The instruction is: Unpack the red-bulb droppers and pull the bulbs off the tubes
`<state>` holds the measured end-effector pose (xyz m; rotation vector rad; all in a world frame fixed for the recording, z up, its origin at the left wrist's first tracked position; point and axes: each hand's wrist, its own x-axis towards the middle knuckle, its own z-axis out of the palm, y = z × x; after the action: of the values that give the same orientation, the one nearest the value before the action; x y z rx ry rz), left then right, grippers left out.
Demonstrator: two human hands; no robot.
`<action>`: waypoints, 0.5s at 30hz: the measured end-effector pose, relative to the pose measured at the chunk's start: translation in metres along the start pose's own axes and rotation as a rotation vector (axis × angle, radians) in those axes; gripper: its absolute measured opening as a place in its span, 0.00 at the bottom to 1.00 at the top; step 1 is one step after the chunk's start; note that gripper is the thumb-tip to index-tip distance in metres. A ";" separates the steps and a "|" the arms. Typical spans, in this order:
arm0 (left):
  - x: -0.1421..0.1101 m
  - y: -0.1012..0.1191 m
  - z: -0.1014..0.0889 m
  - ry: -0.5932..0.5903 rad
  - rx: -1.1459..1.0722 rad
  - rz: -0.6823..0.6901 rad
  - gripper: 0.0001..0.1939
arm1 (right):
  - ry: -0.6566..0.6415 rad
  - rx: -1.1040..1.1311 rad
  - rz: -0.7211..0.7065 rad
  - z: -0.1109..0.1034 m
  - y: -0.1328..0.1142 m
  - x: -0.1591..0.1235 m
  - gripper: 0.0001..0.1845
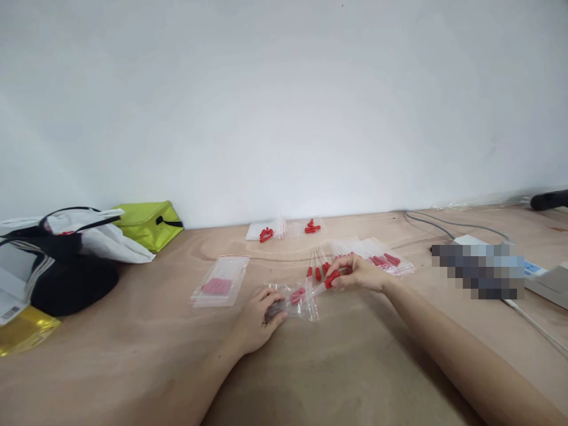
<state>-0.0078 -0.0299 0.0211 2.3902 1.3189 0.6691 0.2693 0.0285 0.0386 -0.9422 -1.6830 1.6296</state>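
My left hand (260, 319) rests on the wooden table (337, 373) with its fingers curled on the edge of a small clear zip bag (298, 300) that has red pieces inside. My right hand (357, 273) pinches a small red plastic piece (332, 279) at the mouth of that bag. A few loose red pieces (317, 272) lie just beyond the bag. A pile of filled zip bags (381, 257) sits behind my right hand.
Another filled bag (218, 283) lies to the left. More bags with red pieces (286, 229) lie near the white wall. A black and white bag (62, 260), a green pouch (148, 223) and a yellow item (22, 331) are at the left. Cables (444, 223) and a power strip (541, 278) are at the right.
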 end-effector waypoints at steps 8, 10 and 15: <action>0.001 0.002 -0.002 0.010 0.004 0.008 0.11 | 0.583 0.075 -0.145 -0.044 -0.010 -0.005 0.14; 0.001 0.001 -0.001 0.009 0.007 0.009 0.11 | 0.731 -0.089 -0.242 -0.031 -0.004 0.004 0.15; 0.001 0.002 0.000 0.000 0.018 0.002 0.12 | 0.748 -0.742 -0.518 0.016 0.021 0.023 0.10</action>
<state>-0.0064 -0.0301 0.0224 2.4061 1.3284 0.6604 0.2449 0.0382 0.0156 -1.1210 -1.7485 0.2177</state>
